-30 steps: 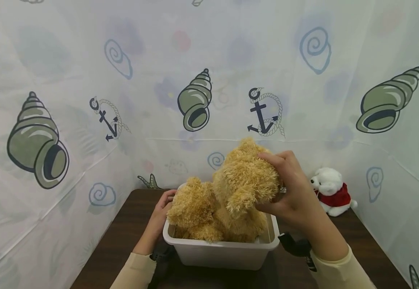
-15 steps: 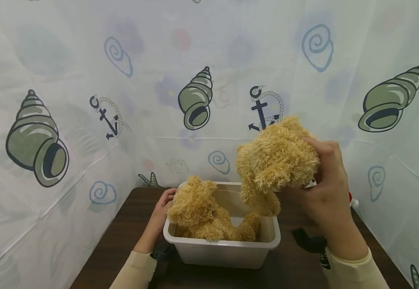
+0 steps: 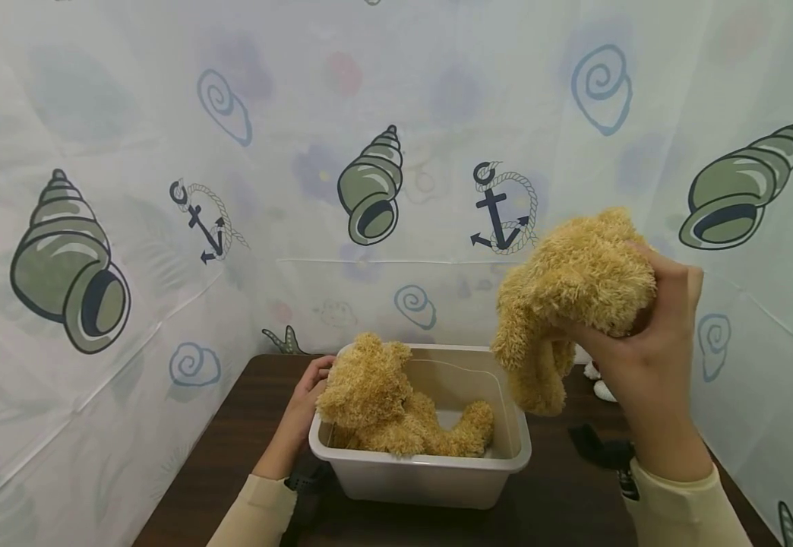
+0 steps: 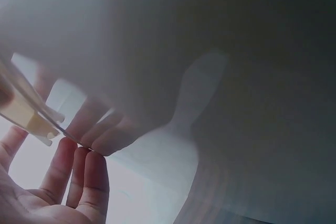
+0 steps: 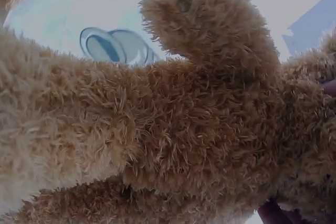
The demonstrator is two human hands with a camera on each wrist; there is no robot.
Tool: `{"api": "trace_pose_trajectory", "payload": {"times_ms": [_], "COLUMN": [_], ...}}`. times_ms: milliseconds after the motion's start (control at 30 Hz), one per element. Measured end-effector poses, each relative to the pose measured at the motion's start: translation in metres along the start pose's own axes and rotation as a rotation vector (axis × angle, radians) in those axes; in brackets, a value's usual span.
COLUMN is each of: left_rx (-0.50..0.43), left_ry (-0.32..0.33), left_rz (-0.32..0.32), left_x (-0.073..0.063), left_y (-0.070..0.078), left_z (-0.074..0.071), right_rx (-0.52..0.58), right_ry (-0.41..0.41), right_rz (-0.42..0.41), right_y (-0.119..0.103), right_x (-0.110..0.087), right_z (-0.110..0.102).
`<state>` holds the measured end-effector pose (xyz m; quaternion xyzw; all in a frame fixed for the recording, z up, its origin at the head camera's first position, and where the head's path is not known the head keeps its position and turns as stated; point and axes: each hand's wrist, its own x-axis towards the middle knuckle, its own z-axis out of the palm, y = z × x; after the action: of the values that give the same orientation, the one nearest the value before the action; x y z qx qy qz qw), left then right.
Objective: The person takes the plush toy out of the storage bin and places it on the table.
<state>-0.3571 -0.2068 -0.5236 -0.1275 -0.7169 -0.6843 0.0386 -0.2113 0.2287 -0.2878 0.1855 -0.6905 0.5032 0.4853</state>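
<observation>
My right hand (image 3: 656,349) grips a fluffy golden-tan teddy bear (image 3: 574,281) by its upper end, thumb below and fingers above. The bear hangs in the air over the right side of a white plastic tub (image 3: 431,479), its lower limbs dangling. Its shaggy body (image 5: 205,124) fills most of the right wrist view. A second tan teddy bear (image 3: 369,387) lies in the tub's left part, its head above the rim. My left hand (image 3: 297,414) rests at the tub's left side. In the left wrist view, its nearly straight fingers (image 4: 96,182) touch the glossy outer wall.
The tub stands on a dark brown table (image 3: 239,425). Behind my right hand, only white bits of a plush toy (image 3: 601,389) show on the table. A white curtain (image 3: 266,91) printed with shells and anchors surrounds the table's back and sides.
My right hand has lifted the teddy bear out of the tub and carried it up and to the right, covering most of the white plush toy. My left hand has stayed in place.
</observation>
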Motion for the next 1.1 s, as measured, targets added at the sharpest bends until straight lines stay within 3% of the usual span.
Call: {"api": "trace_pose_trajectory", "payload": {"times_ms": [233,567,1100], "left_rx": [0.004,0.011,0.013], "left_ry": [0.003,0.008,0.019], "left_rz": [-0.008,0.001,-0.014], "left_x": [0.000,-0.001,0.000], "left_y": [0.001,0.002,0.001], "left_z": [0.002,0.002,0.001], "right_rx": [-0.059,-0.240,-0.324], "right_ry": [0.054,0.062,0.003], "right_rz": [0.063,0.251,0.363], "right_y": [0.007,0.069,0.137], "right_x": [0.004,0.001,-0.015], "right_z": [-0.003,-0.003,0.005]}}
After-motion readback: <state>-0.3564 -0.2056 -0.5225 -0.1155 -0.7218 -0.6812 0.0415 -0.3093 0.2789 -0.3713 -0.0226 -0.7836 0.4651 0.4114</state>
